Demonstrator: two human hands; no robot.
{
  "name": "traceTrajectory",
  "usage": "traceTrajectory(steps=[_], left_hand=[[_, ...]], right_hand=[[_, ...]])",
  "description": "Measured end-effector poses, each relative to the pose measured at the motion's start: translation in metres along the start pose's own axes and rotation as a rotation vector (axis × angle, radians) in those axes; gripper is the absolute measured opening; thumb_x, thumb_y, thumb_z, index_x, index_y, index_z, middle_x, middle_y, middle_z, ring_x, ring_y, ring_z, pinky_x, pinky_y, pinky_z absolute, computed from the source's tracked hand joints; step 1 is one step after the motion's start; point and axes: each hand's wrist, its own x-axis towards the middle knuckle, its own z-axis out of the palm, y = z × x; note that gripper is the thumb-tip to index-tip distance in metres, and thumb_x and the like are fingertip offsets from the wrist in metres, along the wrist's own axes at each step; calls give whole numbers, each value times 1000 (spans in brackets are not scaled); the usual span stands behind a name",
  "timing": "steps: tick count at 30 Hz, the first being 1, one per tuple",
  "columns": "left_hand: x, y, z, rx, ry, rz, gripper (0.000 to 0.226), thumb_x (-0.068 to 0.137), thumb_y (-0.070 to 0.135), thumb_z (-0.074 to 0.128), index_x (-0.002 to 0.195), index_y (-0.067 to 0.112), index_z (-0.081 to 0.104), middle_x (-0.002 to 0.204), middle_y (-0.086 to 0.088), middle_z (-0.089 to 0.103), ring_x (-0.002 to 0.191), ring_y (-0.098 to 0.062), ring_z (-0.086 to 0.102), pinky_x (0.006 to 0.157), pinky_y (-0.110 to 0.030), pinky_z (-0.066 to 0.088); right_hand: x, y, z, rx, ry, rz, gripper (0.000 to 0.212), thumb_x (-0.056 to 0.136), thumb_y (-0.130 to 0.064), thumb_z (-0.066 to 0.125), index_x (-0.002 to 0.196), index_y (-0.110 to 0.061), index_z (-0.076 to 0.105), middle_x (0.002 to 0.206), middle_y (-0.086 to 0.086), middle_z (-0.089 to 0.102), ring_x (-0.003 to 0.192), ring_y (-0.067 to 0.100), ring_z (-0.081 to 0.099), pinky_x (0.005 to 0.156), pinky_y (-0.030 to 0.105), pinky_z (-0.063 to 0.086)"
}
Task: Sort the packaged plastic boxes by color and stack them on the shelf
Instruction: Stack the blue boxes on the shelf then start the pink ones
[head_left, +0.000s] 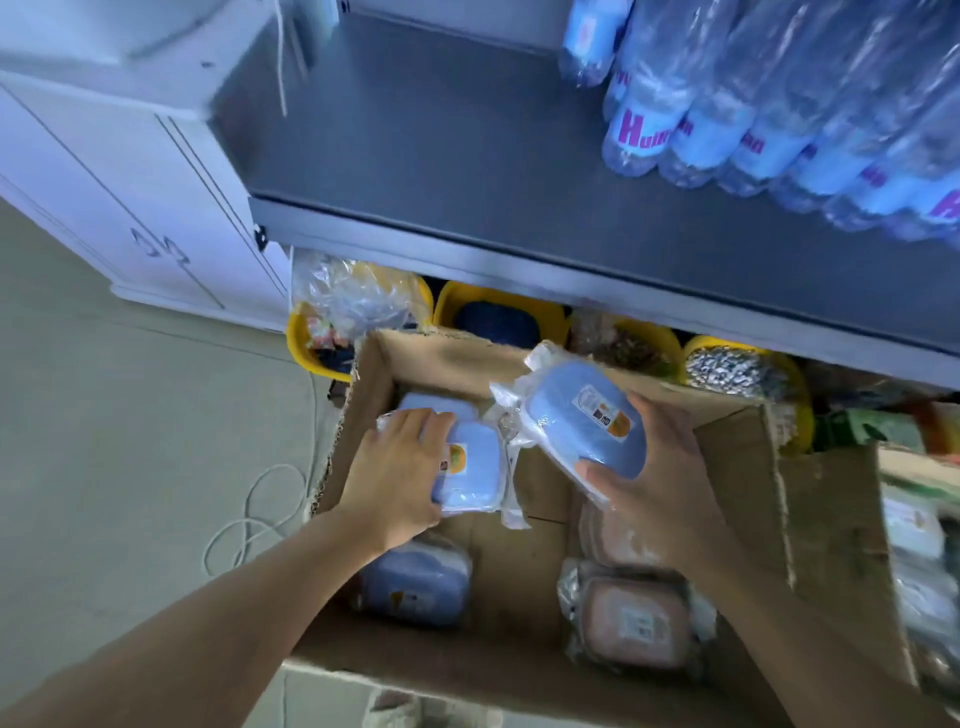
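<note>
Packaged plastic boxes are what I'm after, and a blue one (587, 426) is lifted clear in my right hand (660, 493), thumb curled on its near edge and fingers wrapped behind, its bag crinkling at ten o'clock. My left hand (400, 467) curls its fingers over a second blue box (472, 467) that lies in the cardboard carton (519, 571), at nine o'clock of the first. Another blue box (415, 584) sits at six o'clock of that, a further pale blue one peeks out at twelve, and pink boxes (631, 618) lie at five o'clock of the carton floor. I judge the sort barely begun: the grey shelf (441, 171) at twelve o'clock carries no boxes that I can see, so every stack is left to build. Water bottles (727, 119) at two o'clock show purple lettering starting "Hu"; the rest blurs. The box stickers are orange and white, their print unreadable. Yellow tubs (498, 312) sit beneath the shelf.
</note>
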Motion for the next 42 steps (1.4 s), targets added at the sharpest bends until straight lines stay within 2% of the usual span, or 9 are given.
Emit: traceTrajectory(steps=[3, 6, 8, 14, 19, 26, 30, 34, 42], left_hand=[[-21, 11, -67, -18, 61, 48, 84, 59, 35, 76, 134, 25, 39, 126, 2, 48, 119, -23, 47, 88, -39, 48], [-47, 20, -139, -26, 93, 77, 84, 69, 40, 69, 142, 27, 28, 138, 7, 39, 127, -18, 37, 96, -34, 45], [-62, 25, -190, -39, 118, 69, 85, 70, 42, 68, 144, 28, 28, 139, 9, 41, 128, -16, 37, 98, -32, 44], [-112, 41, -339, -74, 315, 52, 71, 68, 47, 67, 130, 38, 36, 123, 18, 51, 116, -10, 48, 82, -26, 45], [-135, 50, -438, -93, 436, 80, 66, 70, 52, 70, 126, 35, 39, 97, 17, 46, 87, -9, 44, 72, -25, 38], [-138, 50, -520, -67, 540, 92, 67, 60, 59, 71, 119, 40, 44, 100, 16, 56, 86, -9, 54, 71, -22, 45], [-133, 51, -556, -69, 583, 112, 59, 62, 54, 75, 113, 38, 50, 91, 17, 57, 80, -8, 53, 65, -19, 42], [-123, 48, -593, -121, 618, 127, 57, 59, 53, 77, 108, 37, 54, 91, 18, 61, 82, -10, 60, 75, -28, 51], [-80, 19, -690, -199, 586, 210, 81, 45, 66, 63, 119, 34, 52, 108, 12, 61, 100, -9, 59, 92, -29, 48]], right_hand=[[-18, -41, -56, 34, 52, -16, 76, 75, -32, 76, 140, -20, 38, 123, -9, 36, 116, 7, 36, 88, 20, 30], [-35, -86, -112, 68, 135, -61, 76, 70, -43, 76, 135, -25, 42, 120, -11, 38, 115, 9, 43, 90, 28, 39], [-43, -118, -148, 114, 203, -117, 73, 69, -38, 81, 130, -28, 44, 116, -12, 40, 110, 9, 45, 90, 31, 43], [-57, -215, -246, 140, 341, -252, 75, 70, -34, 81, 134, -22, 43, 119, -7, 40, 109, 11, 43, 86, 23, 34], [-62, -271, -309, 178, 474, -335, 72, 69, -29, 82, 131, -24, 47, 119, -5, 44, 105, 10, 45, 84, 22, 32], [-43, -319, -382, 218, 589, -436, 69, 70, -28, 81, 130, -25, 47, 120, -8, 43, 99, 8, 44, 82, 20, 32], [-20, -341, -412, 236, 603, -490, 68, 69, -30, 82, 129, -24, 48, 122, -4, 46, 101, 11, 47, 83, 21, 34], [6, -362, -439, 239, 648, -521, 70, 68, -31, 82, 129, -22, 50, 121, -2, 47, 103, 16, 51, 84, 25, 38], [61, -390, -467, 248, 707, -476, 70, 69, -33, 81, 130, -20, 50, 125, 2, 51, 99, 15, 48, 83, 25, 35]])
